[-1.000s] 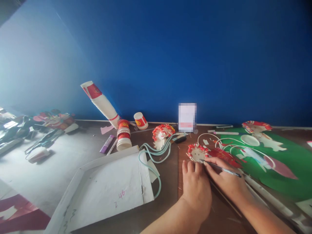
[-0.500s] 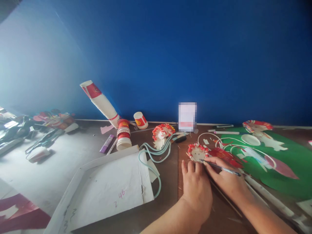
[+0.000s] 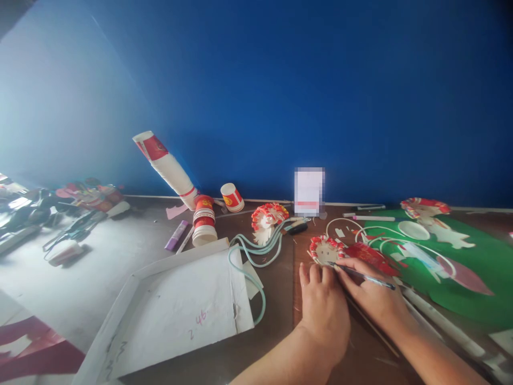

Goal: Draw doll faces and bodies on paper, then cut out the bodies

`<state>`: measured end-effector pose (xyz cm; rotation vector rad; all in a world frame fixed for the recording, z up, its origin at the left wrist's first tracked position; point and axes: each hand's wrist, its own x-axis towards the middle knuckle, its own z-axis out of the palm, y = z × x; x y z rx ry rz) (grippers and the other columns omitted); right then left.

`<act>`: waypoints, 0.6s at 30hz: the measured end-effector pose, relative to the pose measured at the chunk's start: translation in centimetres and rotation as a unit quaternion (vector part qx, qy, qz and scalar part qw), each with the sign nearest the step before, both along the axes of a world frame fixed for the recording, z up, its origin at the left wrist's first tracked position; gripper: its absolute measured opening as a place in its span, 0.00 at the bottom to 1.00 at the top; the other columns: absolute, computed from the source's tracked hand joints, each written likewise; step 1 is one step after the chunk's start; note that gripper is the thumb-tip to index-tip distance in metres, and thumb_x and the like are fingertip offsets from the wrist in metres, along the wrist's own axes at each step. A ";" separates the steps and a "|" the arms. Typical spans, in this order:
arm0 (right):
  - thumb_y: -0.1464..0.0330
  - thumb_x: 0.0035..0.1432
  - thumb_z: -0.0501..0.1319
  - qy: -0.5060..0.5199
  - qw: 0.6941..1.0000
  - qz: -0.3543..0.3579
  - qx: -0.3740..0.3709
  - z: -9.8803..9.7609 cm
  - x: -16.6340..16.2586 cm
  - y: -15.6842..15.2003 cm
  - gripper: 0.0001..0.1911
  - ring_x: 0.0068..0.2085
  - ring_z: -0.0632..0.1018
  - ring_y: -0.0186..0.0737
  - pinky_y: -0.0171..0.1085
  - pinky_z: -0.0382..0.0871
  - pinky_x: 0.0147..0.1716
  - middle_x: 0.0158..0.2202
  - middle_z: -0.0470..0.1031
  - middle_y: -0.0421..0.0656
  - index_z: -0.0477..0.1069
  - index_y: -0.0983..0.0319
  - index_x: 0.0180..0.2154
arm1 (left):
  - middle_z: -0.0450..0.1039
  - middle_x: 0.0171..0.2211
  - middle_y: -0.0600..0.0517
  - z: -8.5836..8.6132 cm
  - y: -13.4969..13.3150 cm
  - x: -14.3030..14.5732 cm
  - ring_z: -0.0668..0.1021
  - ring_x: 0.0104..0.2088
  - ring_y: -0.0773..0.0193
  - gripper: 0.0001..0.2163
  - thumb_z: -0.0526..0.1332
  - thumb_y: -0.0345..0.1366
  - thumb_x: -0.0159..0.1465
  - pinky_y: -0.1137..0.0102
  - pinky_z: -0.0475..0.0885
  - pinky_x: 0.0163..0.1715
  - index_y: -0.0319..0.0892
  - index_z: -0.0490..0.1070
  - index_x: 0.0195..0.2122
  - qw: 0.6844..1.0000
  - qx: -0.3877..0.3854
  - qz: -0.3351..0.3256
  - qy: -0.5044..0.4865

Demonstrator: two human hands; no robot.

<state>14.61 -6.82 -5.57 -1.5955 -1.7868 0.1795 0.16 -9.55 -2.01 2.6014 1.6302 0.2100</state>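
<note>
A pen [image 3: 374, 279] is in my right hand [image 3: 380, 299], pinched between thumb and fingers, its tip on a small round paper-cup cutout [image 3: 326, 250]. This cutout has a rim of curled red and white strips and two small dark dots on its pale middle. My left hand [image 3: 324, 305] lies at its near edge with the fingers bent, pressing it to the table; the fingertips are partly hidden. Red paper scraps [image 3: 371, 256] lie just beyond my right hand.
A white box lid [image 3: 172, 315] with a pale green cord [image 3: 260, 305] over its edge lies left. Stacked paper cups [image 3: 172, 174] lean behind it. Another curled cutout [image 3: 266, 219] sits farther back. Green paper [image 3: 476, 256] with scraps spreads right. A blue wall [image 3: 256, 96] stands behind.
The whole view has shifted very slightly. Both hands, the pen and the cutout keep the same places relative to one another.
</note>
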 end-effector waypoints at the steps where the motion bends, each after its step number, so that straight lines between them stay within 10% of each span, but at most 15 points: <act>1: 0.56 0.60 0.57 0.001 1.000 0.001 0.001 0.0 0.0 0.0 0.14 0.34 0.85 0.45 0.38 0.79 0.33 0.35 0.85 0.42 0.78 0.55 0.38 | 0.70 0.49 0.44 0.0 0.0 0.0 0.68 0.49 0.50 0.20 0.53 0.36 0.68 0.48 0.60 0.62 0.38 0.70 0.59 1.000 0.000 -0.001 0.002; 18: 0.58 0.61 0.58 0.005 0.997 -0.038 0.072 0.9 -0.1 -0.2 0.12 0.35 0.84 0.44 0.39 0.78 0.35 0.35 0.84 0.43 0.76 0.56 0.38 | 0.71 0.48 0.44 -0.6 -0.1 0.2 0.69 0.49 0.51 0.21 0.54 0.36 0.68 0.48 0.60 0.62 0.40 0.69 0.61 1.000 0.027 0.011 0.009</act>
